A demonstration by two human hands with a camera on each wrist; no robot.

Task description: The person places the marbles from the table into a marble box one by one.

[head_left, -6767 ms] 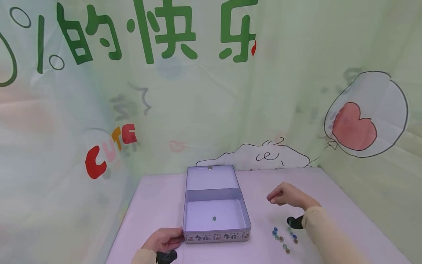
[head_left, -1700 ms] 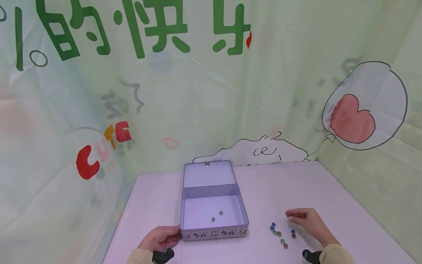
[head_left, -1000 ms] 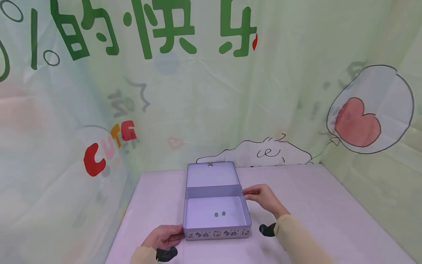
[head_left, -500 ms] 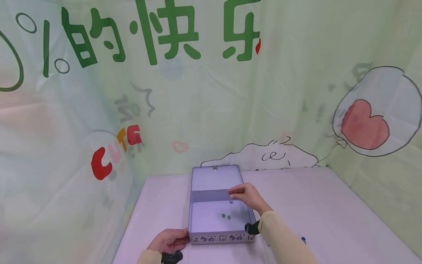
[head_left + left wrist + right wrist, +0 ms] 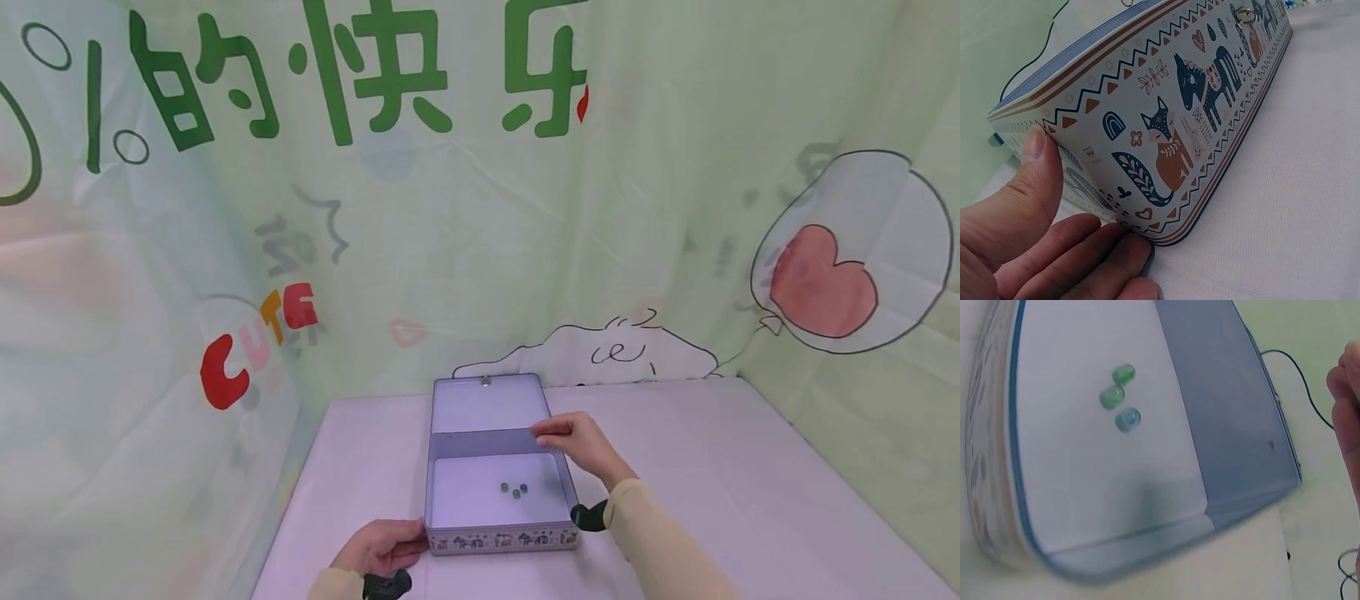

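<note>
A hinged tin box [image 5: 502,540] with animal patterns stands on the table, its lid tilted back. Inside on its pale floor lie two green marbles [image 5: 1124,374] and a blue one [image 5: 1128,419], close together. My left hand [image 5: 381,547] holds the box at its front left corner; in the left wrist view the thumb lies on the short side and the curled fingers are at the bottom edge. Above the right side of the box is my right hand [image 5: 581,444], fingertips close together and no marble showing in them; the right wrist view catches only part of its fingers.
The table [image 5: 360,450] has a pale cloth. Small coloured marbles [image 5: 1300,3] peek in at the top edge of the left wrist view, while my right sleeve [image 5: 663,542] covers that area in the head view. A printed curtain [image 5: 480,250] hangs behind.
My right hand went from beside the loose marbles on the right to over the box and let a blue marble drop in; it then drew back slightly right. The left hand stays at the corner.
</note>
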